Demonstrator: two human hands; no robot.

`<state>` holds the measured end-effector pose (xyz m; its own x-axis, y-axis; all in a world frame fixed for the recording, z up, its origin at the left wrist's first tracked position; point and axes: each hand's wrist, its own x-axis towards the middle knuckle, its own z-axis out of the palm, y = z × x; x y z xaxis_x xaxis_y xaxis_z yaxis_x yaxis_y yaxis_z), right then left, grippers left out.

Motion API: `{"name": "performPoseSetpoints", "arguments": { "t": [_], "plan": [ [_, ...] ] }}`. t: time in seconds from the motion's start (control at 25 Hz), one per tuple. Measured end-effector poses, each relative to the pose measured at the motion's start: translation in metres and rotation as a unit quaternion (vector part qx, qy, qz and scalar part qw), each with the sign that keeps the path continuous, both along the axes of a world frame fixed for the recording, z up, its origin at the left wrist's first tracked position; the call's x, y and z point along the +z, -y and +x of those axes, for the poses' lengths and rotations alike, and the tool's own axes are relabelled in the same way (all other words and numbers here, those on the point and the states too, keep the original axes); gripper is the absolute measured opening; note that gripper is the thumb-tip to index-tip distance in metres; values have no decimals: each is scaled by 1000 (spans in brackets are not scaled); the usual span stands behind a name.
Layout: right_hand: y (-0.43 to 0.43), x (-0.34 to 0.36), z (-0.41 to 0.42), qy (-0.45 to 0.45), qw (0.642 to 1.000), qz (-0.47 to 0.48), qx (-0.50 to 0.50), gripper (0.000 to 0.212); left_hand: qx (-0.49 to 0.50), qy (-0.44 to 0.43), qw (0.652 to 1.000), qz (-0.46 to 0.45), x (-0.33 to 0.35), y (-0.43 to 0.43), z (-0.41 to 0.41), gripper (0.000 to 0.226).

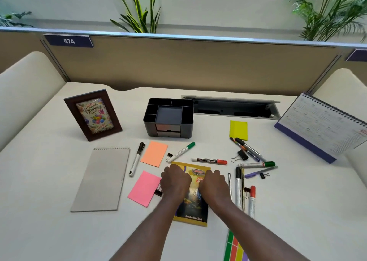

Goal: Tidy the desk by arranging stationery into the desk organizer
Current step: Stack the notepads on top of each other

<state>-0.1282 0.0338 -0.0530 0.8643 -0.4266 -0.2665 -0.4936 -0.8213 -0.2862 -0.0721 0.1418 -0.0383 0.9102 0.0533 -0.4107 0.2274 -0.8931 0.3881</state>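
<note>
Both hands lie on the yellow notebook [191,215] at the desk's front: the left hand [174,181] and right hand [213,183] have fingers curled down, but whether they clasp it is hidden. The black desk organizer [168,128] stands empty beyond, well apart.

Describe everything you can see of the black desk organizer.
The desk organizer is a black, plastic-looking box with rounded corners. Its open top has narrow compartments around a larger square tray; no stationery shows in them. Two small closed drawers sit in its front. It stands upright on the white desk, behind the orange sticky pad and right of the picture frame, touching neither.
</note>
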Motion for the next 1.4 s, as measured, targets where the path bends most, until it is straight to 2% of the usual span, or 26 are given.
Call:
{"name": "performPoseSetpoints", "arguments": {
  "t": [0.16,0.24,0.36,0.48,0.68,0.84,0.92,1.0,1.2,1.24,1.32,1.4],
  "plan": [
    [-4,3,7,-12,1000,1,-15,22,17,1,1000,-8,3,1,3,45],
    [-2,3,11,-11,998,21,-56,24,42,13,998,-55,4,-1,6,49],
    [8,0,16,6,991,80,-112,27,64,47,984,-157,4,-3,12,43],
    [10,8,22,51,976,148,-154,31,68,72,971,-217,5,-11,20,34],
    [-16,24,40,101,951,265,-125,43,119,86,956,-255,17,-47,43,38],
    [-55,23,62,79,923,372,-65,58,233,103,925,-283,33,-105,68,36],
    [-83,29,74,54,932,359,-3,43,282,118,907,-288,35,-137,78,31],
    [-116,36,88,35,949,306,62,29,307,139,902,-271,35,-169,86,29],
    [-197,30,118,9,961,231,153,26,308,167,916,-194,24,-240,110,33],
    [-210,27,122,10,962,215,167,27,305,164,922,-174,21,-249,114,31],
    [-228,22,127,4,966,185,181,34,290,154,934,-140,17,-262,118,13],
    [-240,16,131,-9,970,159,182,39,275,138,945,-110,10,-268,121,11]
  ]
}}
